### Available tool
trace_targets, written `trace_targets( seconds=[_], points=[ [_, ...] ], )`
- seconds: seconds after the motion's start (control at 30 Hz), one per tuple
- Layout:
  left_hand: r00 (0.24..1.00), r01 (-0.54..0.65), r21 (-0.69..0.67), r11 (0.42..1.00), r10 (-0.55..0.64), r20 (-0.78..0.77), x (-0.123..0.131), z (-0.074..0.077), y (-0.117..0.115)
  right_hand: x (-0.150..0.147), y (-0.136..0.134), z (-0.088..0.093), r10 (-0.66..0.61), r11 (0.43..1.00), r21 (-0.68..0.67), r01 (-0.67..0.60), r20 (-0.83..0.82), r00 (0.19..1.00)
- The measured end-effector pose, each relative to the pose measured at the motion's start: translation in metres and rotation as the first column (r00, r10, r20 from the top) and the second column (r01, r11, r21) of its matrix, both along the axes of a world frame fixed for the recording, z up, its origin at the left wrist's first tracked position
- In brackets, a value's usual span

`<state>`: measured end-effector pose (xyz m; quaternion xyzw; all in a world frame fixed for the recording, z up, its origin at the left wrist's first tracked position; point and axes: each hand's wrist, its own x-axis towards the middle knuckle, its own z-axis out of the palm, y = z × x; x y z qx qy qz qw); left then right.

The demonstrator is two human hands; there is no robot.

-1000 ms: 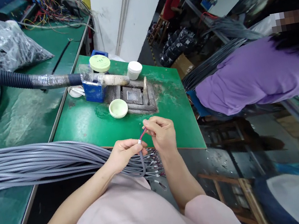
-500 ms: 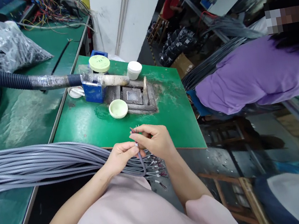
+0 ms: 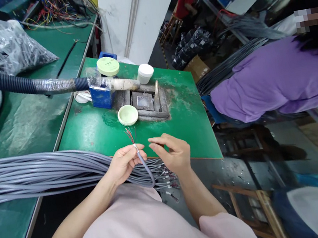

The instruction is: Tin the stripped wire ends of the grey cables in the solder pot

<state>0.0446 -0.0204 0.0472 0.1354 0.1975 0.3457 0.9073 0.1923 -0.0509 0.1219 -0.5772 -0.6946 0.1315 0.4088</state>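
Note:
My left hand [image 3: 126, 162] pinches a grey cable [image 3: 144, 163] near its stripped end. Thin red and dark wires [image 3: 130, 136] fan out above the fingers, their tips pale. To the right, my right hand [image 3: 173, 152] is apart from the cable, thumb and forefinger separated and nothing seen between them. A thick bundle of grey cables [image 3: 48, 172] runs in from the left, passing beneath my left hand; its stripped ends [image 3: 167, 180] hang between my forearms. Just beyond the wires stands a small round pale-green dish [image 3: 128, 116] on the green table [image 3: 94, 134].
Behind the dish is a square metal pot [image 3: 144, 101] in a grimy frame. A ribbed hose [image 3: 58, 85] on a blue block [image 3: 102, 98] points at it. A white tub [image 3: 145, 73] and a yellow-green lid [image 3: 108, 66] stand behind. A person in purple [image 3: 277, 79] sits at right.
My right hand has let go of the wires and moved right. The wires, bunched in its fingers before, now spread upright above my left hand, which keeps its hold on the cable.

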Motion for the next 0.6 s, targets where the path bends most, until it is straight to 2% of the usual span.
trace_targets(
  seconds=[0.07,0.13,0.2,0.27,0.37,0.43,0.53,0.6],
  points=[
    [1.000,-0.011,-0.041,0.999,0.012,0.018,0.000,0.002,0.003,0.008,-0.002,-0.004,0.145,0.984,0.082,-0.158,0.150,0.978],
    [0.999,-0.022,-0.058,0.998,0.024,0.031,0.001,0.005,0.004,0.013,-0.004,-0.010,0.263,0.950,0.083,-0.302,0.310,0.914],
    [0.999,-0.021,-0.051,0.998,0.023,0.039,0.004,0.008,0.005,0.016,-0.004,-0.017,0.305,0.927,0.074,-0.368,0.421,0.854],
    [0.999,-0.005,-0.020,1.000,0.005,0.033,0.006,0.012,0.006,0.018,-0.001,-0.021,0.300,0.915,0.114,-0.387,0.450,0.841],
    [0.998,0.013,0.109,0.994,-0.006,-0.066,0.004,0.017,0.006,0.023,0.008,-0.020,0.268,0.923,0.175,-0.342,0.344,0.900],
    [0.977,0.032,0.257,0.966,0.024,-0.214,-0.002,0.020,0.005,0.027,0.017,-0.016,0.185,0.952,0.205,-0.228,0.211,0.960],
    [0.894,0.092,0.523,0.847,0.161,-0.417,-0.015,0.025,0.004,0.033,0.030,-0.009,-0.005,0.976,0.216,-0.003,0.037,0.999],
    [0.846,0.117,0.653,0.748,0.269,-0.460,-0.021,0.027,0.006,0.033,0.036,-0.005,-0.037,0.980,0.195,0.042,-0.027,0.999]
  ],
)
